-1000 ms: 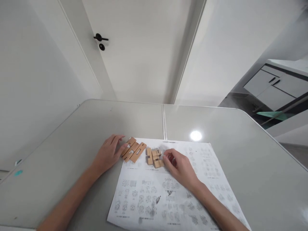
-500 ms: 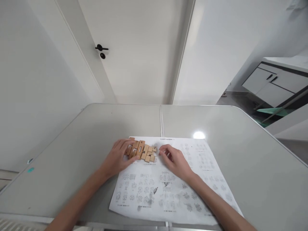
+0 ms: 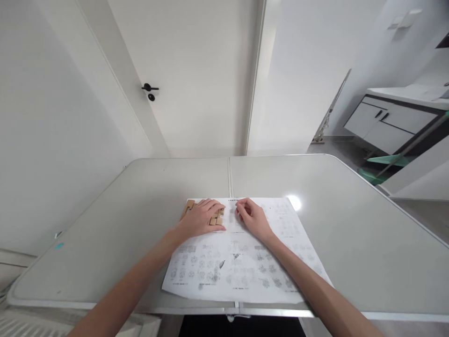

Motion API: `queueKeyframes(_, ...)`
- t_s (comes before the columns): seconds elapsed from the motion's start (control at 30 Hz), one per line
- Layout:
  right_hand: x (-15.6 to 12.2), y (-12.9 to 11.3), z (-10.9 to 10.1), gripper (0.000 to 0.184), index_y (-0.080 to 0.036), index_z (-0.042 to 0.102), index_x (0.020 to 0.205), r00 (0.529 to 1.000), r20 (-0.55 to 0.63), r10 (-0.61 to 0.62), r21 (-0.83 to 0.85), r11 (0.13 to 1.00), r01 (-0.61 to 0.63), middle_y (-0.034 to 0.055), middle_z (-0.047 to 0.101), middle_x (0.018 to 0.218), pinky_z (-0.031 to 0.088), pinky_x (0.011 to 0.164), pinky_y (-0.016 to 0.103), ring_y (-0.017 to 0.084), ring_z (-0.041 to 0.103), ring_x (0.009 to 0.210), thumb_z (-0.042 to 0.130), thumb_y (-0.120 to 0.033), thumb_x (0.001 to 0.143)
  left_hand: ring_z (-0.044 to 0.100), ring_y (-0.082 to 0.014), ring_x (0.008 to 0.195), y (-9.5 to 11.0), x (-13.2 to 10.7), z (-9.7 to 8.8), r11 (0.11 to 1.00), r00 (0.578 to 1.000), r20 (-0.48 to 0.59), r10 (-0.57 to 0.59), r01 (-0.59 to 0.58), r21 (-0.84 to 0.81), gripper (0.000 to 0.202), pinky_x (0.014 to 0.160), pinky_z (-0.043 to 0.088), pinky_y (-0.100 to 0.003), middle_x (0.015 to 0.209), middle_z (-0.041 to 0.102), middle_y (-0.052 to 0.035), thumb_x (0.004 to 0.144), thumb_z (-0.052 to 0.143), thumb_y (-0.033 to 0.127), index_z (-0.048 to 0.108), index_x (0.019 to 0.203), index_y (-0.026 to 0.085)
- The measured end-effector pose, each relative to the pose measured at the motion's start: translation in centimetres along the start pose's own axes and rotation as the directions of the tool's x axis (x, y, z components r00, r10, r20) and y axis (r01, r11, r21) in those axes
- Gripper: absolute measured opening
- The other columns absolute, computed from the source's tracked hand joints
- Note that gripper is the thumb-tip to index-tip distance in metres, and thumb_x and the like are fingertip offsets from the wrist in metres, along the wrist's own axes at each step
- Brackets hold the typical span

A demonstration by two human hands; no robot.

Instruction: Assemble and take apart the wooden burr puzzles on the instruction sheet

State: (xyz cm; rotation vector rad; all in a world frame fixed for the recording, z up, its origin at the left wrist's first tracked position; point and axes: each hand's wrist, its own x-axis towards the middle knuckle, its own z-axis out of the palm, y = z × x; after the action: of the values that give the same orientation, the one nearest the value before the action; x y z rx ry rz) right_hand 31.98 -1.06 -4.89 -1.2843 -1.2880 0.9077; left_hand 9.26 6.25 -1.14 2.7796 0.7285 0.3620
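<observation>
Several flat wooden puzzle pieces (image 3: pixel 218 218) lie bunched together on a printed sheet of diagrams (image 3: pixel 238 262) on the grey table (image 3: pixel 336 220). My left hand (image 3: pixel 200 218) lies over most of the pieces, fingers curved down on them, so only their edges show at its left and right sides. My right hand (image 3: pixel 251 217) rests on the paper just right of the pieces, fingers curled loosely, its fingertips a short gap from them. Whether anything sits under those fingers is hidden.
A seam (image 3: pixel 229 175) runs down the table's middle. A white door with a black handle (image 3: pixel 149 88) stands behind the table. A cabinet (image 3: pixel 386 124) and a green object (image 3: pixel 382 161) are at the right. The table's near edge is close below the sheet.
My left hand slid right and covered the wooden pieces, which were pushed together into one bunch. My right hand drew in beside them. The view tilted and pulled back.
</observation>
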Motion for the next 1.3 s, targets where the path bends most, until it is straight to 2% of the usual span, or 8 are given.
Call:
queueKeyframes(0.17,0.3,0.2,-0.5,0.042,-0.023,0.06,0.091,1.0,-0.019,0.003,0.024,1.0,-0.002,0.0032,0.071,0.077,0.049,0.06,0.03,0.017,0.058,0.059,0.054,-0.064,0.097,0.062,-0.0317,0.119,-0.3,1.4,-0.7,0.998,0.998,-0.01,-0.056,0.057,0.024,0.066,0.105,0.047,-0.047,0.126,0.067,-0.0085,0.083,0.077,0.064,0.059,0.134,0.026)
queueKeyframes(0.27,0.5,0.5,-0.7,0.043,-0.022,0.06,0.092,1.0,-0.024,0.007,0.03,1.0,-0.006,0.0028,0.07,0.078,0.048,0.061,0.029,0.016,0.058,0.058,0.054,-0.064,0.097,0.059,-0.035,0.126,-0.3,0.8,-2.0,0.995,0.994,-0.042,-0.101,0.101,0.005,0.077,0.108,0.046,-0.051,0.135,0.064,-0.0119,0.079,0.079,0.068,0.056,0.139,0.026)
queueKeyframes(0.43,0.7,0.5,-0.7,0.043,-0.021,0.06,0.093,1.0,-0.017,0.02,0.037,0.999,-0.019,0.0024,0.069,0.078,0.046,0.061,0.03,0.016,0.056,0.057,0.054,-0.064,0.096,0.055,-0.0372,0.135,-1.6,-3.5,-4.1,0.978,0.971,-0.115,-0.209,0.208,-0.019,0.078,0.112,0.045,-0.054,0.144,0.061,-0.0154,0.082,0.076,0.065,0.053,0.145,0.024)
queueKeyframes(0.53,0.5,-0.5,-0.7,0.042,-0.021,0.059,0.092,0.999,-0.001,0.033,0.035,0.999,-0.033,0.0026,0.069,0.079,0.046,0.063,0.03,0.016,0.057,0.059,0.053,-0.063,0.097,0.052,-0.0387,0.14,-2.8,-6.4,-4.4,0.955,0.95,-0.108,-0.293,0.296,0.011,0.081,0.114,0.044,-0.056,0.148,0.058,-0.0154,0.08,0.077,0.066,0.052,0.146,0.025)
queueKeyframes(0.67,-2.2,-3.1,-2.1,0.04,-0.021,0.063,0.09,0.993,0.108,0.054,0.021,0.998,-0.056,0.0046,0.073,0.083,0.046,0.062,0.03,0.017,0.06,0.064,0.057,-0.059,0.098,0.047,-0.0381,0.145,-3.6,-8.7,-3.6,0.944,0.941,-0.082,-0.328,0.33,0.006,0.091,0.117,0.043,-0.056,0.157,0.051,-0.0157,0.079,0.08,0.063,0.043,0.154,0.027)
queueKeyframes(0.8,-7.9,-5.0,-4.7,0.042,-0.022,0.064,0.096,0.96,0.265,0.094,-0.066,0.995,-0.08,0.0044,0.071,0.084,0.046,0.063,0.03,0.019,0.063,0.069,0.051,-0.061,0.102,0.04,-0.0387,0.151,-3.8,-8.7,-2.5,0.95,0.944,-0.116,-0.309,0.311,0.002,0.099,0.121,0.038,-0.058,0.163,0.043,-0.0188,0.078,0.083,0.057,0.037,0.158,0.024)
queueKeyframes(1.0,-14.5,-3.4,-7.2,0.055,-0.024,0.064,0.09,0.967,-0.021,0.252,-0.075,0.964,-0.253,0.0014,0.061,0.071,0.042,0.057,0.03,0.019,0.053,0.061,0.051,-0.077,0.093,0.043,-0.0402,0.148,-3.7,-6.5,-1.7,0.972,0.961,-0.141,-0.236,0.236,-0.02,0.094,0.121,0.036,-0.059,0.158,0.049,-0.0199,0.078,0.083,0.059,0.042,0.154,0.022)
queueKeyframes(1.3,-15.0,-2.7,-7.1,0.056,-0.024,0.066,0.088,0.964,-0.102,0.244,-0.089,0.963,-0.253,0.0024,0.062,0.069,0.042,0.055,0.03,0.019,0.051,0.058,0.053,-0.078,0.091,0.057,-0.0362,0.132,-3.4,-5.6,-1.8,0.983,0.973,-0.14,-0.181,0.179,-0.03,0.08,0.114,0.043,-0.055,0.142,0.064,-0.0143,0.076,0.084,0.057,0.054,0.144,0.026)
